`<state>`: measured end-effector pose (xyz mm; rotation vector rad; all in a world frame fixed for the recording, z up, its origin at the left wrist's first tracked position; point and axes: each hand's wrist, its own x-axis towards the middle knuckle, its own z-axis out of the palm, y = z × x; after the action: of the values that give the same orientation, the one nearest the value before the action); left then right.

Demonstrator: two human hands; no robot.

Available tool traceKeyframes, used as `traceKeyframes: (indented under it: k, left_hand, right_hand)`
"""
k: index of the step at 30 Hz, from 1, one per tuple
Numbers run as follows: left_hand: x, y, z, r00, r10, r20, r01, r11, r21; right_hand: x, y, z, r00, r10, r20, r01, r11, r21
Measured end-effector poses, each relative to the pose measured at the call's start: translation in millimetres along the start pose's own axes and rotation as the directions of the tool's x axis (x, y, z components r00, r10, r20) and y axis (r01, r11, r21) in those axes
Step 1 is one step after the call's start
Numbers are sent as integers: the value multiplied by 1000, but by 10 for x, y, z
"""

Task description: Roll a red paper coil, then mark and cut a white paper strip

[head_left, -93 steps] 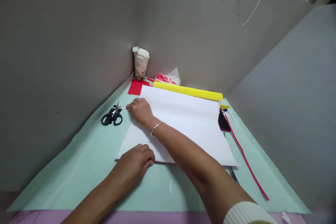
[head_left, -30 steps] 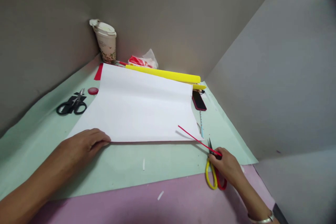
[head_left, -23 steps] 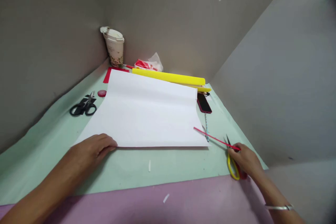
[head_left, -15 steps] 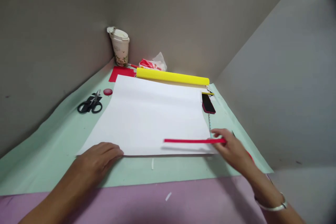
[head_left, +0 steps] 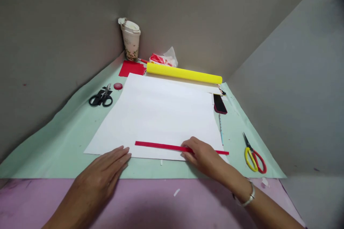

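Observation:
A large white sheet of paper (head_left: 166, 114) lies on the pale green table cover (head_left: 72, 143). Along its near edge runs a narrow red strip (head_left: 158, 145), roughly level from left to right. My right hand (head_left: 200, 154) pinches the strip right of its middle, and the hand hides part of it; its right end shows beyond the wrist. My left hand (head_left: 110, 166) rests flat with fingers stretched out, fingertips at the sheet's near left edge, holding nothing.
Black-handled scissors (head_left: 101, 98) and a red tape roll (head_left: 118, 86) lie left. Right are a phone (head_left: 220, 104) and red-and-yellow scissors (head_left: 255, 159). At the back are a yellow roll (head_left: 185, 73), red paper (head_left: 130, 68) and a lidded cup (head_left: 131, 41).
My right hand has moved left with the red strip, bringing it over the sheet's near edge. The red-and-yellow scissors now show fully. The whole view has shifted slightly.

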<state>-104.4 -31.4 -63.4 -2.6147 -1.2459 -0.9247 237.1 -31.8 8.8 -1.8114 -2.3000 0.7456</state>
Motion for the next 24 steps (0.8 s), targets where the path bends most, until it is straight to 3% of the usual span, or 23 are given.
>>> traceKeyframes:
  k: [4,7,9,11,14,17,19,22,23,24]
  left_hand:
    - [34,-47,-11,995,-96,16,96,995,-15]
    - [76,-161,-50,990,-120,67,121,993,-8]
    - [133,-237,-78,981,-150,122,153,988,-20]
    - [220,-290,-99,969,-213,127,221,974,-51]
    - [380,-318,-126,948,-250,194,270,959,-82]
    - [484,-304,-154,935,-282,213,308,947,-97]
    - [486,-279,-164,932,-291,217,320,941,-113]
    - [402,-216,-134,949,-249,195,282,945,-167]
    - [363,-190,-112,960,-220,174,253,948,-194]
    - [325,-164,-88,975,-182,128,207,953,-223]
  right_hand:
    - [131,-323,131,990,-130,-58,136,984,116]
    - [65,-462,90,987,-102,-126,132,955,266]
    - [-44,-500,49,989,-97,-110,126,946,298]
    - [-146,-507,70,983,-173,-66,185,945,268]
    - [-211,-486,248,919,-387,-80,395,905,160]
    - [-249,-486,397,902,-425,-71,427,904,23]
    - [-322,-515,325,907,-416,71,411,908,81]
    - [-434,-542,-42,877,-372,304,266,903,337]
    - [-440,-530,-185,908,-319,271,204,903,379]
    - [-422,-505,-313,959,-232,163,155,909,387]
